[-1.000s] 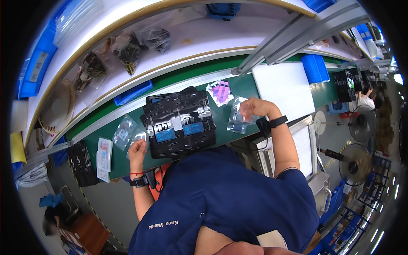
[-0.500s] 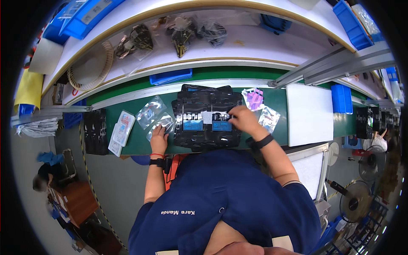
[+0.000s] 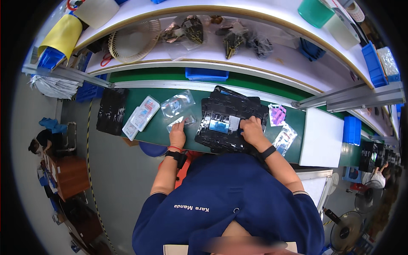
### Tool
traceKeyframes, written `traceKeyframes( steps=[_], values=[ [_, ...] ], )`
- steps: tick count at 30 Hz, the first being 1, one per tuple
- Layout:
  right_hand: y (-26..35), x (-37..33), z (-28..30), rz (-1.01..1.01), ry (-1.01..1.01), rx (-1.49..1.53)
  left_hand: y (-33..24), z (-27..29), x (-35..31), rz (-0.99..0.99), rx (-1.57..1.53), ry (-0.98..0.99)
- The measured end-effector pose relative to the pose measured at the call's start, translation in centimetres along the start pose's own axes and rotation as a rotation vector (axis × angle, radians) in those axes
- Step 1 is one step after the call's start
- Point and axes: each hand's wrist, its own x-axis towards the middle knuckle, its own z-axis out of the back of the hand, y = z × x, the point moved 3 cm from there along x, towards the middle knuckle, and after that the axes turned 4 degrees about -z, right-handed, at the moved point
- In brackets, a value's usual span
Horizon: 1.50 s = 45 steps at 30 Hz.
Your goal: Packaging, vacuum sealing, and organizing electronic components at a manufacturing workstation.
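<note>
A black plastic tray point(image 3: 212, 138) with moulded recesses sits on the bench in front of me, on more black trays. In it lie a blue-labelled flat piece point(image 3: 219, 125) and a small white piece point(image 3: 234, 122). My right hand point(image 3: 254, 132) is over the tray's right half, fingers curled inward; whatever is under them is hidden. To the left of the tray my left hand point(image 3: 177, 135) pinches the near edge of a small clear plastic bag point(image 3: 187, 122). Just beyond it lies a larger clear bag point(image 3: 178, 104).
White-and-clear packs point(image 3: 146, 112) and a black tray point(image 3: 111, 111) lie farther left. Right of the trays are a purple-printed packet point(image 3: 277, 114), a silvery bag point(image 3: 284, 138) and a white foam board point(image 3: 322, 138). A blue bin point(image 3: 207, 74) and a loaded shelf stand behind.
The whole view has shifted, so the bench appears farther right. My left-hand fingers have gone from lying on the bag to pinching its edge. The right hand has come lower over the tray.
</note>
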Motion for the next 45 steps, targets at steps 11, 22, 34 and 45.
traceKeyframes(
  steps=[11,22,34,45],
  values=[
    [1.8,0.3,9.8,0.002,-0.395,0.428,0.2,0.8,3.0,0.132,-0.266,0.076],
    [5.1,1.4,12.7,0.065,-0.752,0.602,-13.1,10.8,5.8,-0.227,-0.525,-0.07],
    [4.5,0.7,13.5,0.073,-0.679,0.543,-14.0,11.2,6.2,-0.285,-0.529,-0.022],
    [4.3,0.4,14.6,0.029,-0.677,0.546,-14.1,10.8,6.4,-0.316,-0.514,0.024]
  ],
)
